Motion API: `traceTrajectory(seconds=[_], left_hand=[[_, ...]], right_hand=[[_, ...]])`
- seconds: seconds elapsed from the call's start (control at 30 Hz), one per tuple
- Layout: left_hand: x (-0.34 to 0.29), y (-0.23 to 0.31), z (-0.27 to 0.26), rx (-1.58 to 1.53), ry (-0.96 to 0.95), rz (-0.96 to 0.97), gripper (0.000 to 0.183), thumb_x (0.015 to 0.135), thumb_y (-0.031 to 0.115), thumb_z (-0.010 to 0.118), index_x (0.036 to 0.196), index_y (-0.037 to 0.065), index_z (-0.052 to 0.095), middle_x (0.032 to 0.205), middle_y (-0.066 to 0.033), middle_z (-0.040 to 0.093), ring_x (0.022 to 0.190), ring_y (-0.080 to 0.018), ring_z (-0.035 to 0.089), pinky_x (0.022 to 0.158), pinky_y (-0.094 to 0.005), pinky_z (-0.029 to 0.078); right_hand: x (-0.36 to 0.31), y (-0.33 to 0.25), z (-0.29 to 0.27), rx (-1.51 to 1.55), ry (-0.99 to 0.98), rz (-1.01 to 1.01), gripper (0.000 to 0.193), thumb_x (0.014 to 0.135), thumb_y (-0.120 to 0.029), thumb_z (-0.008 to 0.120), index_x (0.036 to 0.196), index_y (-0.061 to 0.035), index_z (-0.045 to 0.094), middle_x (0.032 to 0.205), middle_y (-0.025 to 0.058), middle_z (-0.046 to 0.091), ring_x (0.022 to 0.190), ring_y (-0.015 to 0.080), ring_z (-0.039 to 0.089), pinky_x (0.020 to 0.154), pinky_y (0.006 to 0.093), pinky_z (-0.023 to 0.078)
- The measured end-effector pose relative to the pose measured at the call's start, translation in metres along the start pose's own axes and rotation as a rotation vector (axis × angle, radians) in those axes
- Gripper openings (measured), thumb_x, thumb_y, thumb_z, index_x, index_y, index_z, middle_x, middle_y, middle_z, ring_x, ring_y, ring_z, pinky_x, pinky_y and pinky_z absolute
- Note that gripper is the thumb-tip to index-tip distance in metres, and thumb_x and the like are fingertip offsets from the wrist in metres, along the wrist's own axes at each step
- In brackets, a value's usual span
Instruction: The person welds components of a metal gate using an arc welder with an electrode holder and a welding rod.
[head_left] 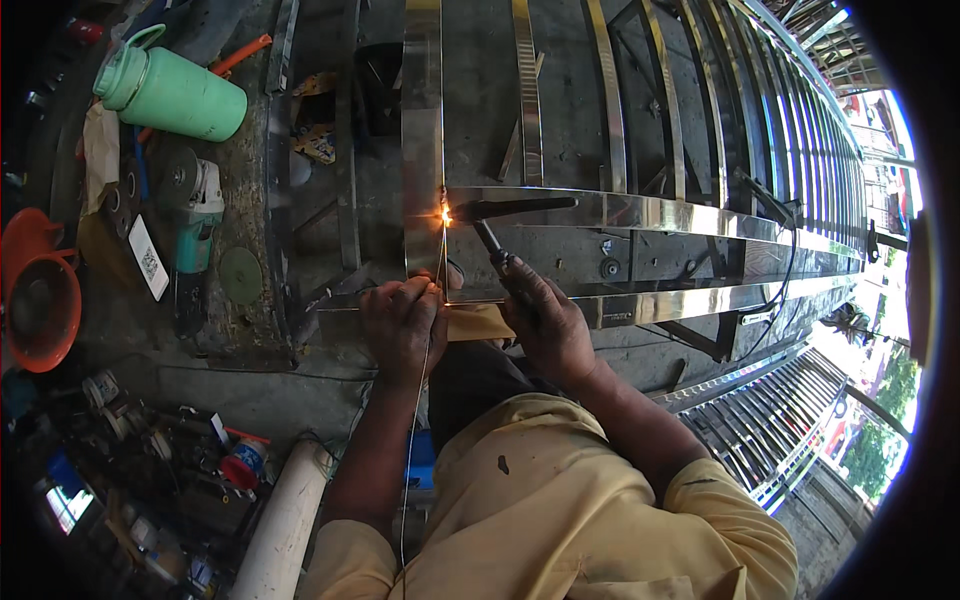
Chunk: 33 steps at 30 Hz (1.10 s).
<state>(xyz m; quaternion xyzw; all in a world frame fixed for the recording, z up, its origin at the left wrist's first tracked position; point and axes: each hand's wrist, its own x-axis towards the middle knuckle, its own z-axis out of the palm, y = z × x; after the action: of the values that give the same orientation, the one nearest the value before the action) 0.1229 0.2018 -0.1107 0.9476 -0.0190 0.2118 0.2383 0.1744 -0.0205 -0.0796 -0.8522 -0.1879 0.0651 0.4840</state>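
Note:
My right hand [548,328] is wrapped round the handle of a black welding torch [520,207], whose long back cap points right. A bright orange-white glow [446,214] burns at the torch tip, where a shiny metal upright [423,110] meets a crosswise rail [640,212]. In my left hand [404,322] a thin filler rod [412,440] is pinched; its upper end reaches the glow and its tail hangs down past my forearm. The left fingers are closed close to a lower rail [650,302] of the same polished barred frame.
Left of the frame, a worn bench holds a green jug [175,90], an angle grinder [197,225], a round disc [240,275] and a white card [148,258]. An orange-red helmet-like shell [42,312] lies farther left. A black cable [785,275] crosses the rails at right.

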Motion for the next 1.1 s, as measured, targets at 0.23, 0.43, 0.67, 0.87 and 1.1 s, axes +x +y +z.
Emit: traceTrajectory(seconds=[0.23, 0.43, 0.67, 0.87, 1.1], left_hand=[[0.003, -0.001, 0.000, -0.019, 0.035, 0.031, 0.019, 0.086, 0.010, 0.079, 0.103, 0.010, 0.071, 0.109, -0.0029, 0.070, 0.097, -0.0286, 0.064, 0.085, -0.0473, 0.048], [-0.010, -0.005, -0.003, 0.087, -0.096, -0.007, 0.016, 0.088, 0.016, 0.077, 0.103, 0.011, 0.071, 0.109, -0.0059, 0.071, 0.100, -0.0321, 0.067, 0.088, -0.0498, 0.048], [0.000, 0.000, 0.000, 0.015, -0.013, -0.002, 0.016, 0.088, 0.017, 0.078, 0.102, 0.013, 0.070, 0.111, -0.0028, 0.070, 0.099, -0.0283, 0.065, 0.086, -0.0487, 0.047], [0.003, 0.000, -0.002, 0.011, 0.020, 0.010, 0.014, 0.087, 0.011, 0.079, 0.099, 0.011, 0.071, 0.108, -0.0044, 0.072, 0.098, -0.0295, 0.067, 0.085, -0.0473, 0.048], [-0.001, -0.001, 0.001, 0.008, -0.002, -0.011, 0.018, 0.085, 0.020, 0.076, 0.102, 0.014, 0.072, 0.109, -0.0020, 0.069, 0.101, -0.0278, 0.064, 0.089, -0.0490, 0.047]], right_hand=[[0.000, -0.001, -0.002, -0.041, -0.020, 0.013, 0.065, 0.096, -0.007, 0.075, 0.156, -0.0185, 0.055, 0.100, 0.0166, 0.071, 0.080, 0.0385, 0.074, 0.066, 0.0459, 0.059], [0.001, -0.003, -0.007, -0.003, -0.061, -0.014, 0.068, 0.095, -0.004, 0.075, 0.158, -0.0197, 0.054, 0.105, 0.0150, 0.071, 0.081, 0.0347, 0.075, 0.067, 0.0434, 0.060], [-0.003, -0.004, -0.007, -0.023, -0.118, 0.106, 0.065, 0.098, -0.002, 0.073, 0.158, -0.0113, 0.050, 0.125, 0.0190, 0.073, 0.107, 0.0310, 0.078, 0.084, 0.0378, 0.063], [-0.002, -0.001, -0.004, -0.024, -0.077, 0.061, 0.063, 0.097, -0.004, 0.074, 0.156, -0.0140, 0.054, 0.114, 0.0177, 0.073, 0.094, 0.0337, 0.076, 0.076, 0.0406, 0.062], [0.001, -0.005, -0.009, 0.058, -0.051, -0.003, 0.066, 0.095, -0.002, 0.074, 0.157, -0.0161, 0.055, 0.106, 0.0177, 0.070, 0.082, 0.0342, 0.074, 0.069, 0.0420, 0.060]])
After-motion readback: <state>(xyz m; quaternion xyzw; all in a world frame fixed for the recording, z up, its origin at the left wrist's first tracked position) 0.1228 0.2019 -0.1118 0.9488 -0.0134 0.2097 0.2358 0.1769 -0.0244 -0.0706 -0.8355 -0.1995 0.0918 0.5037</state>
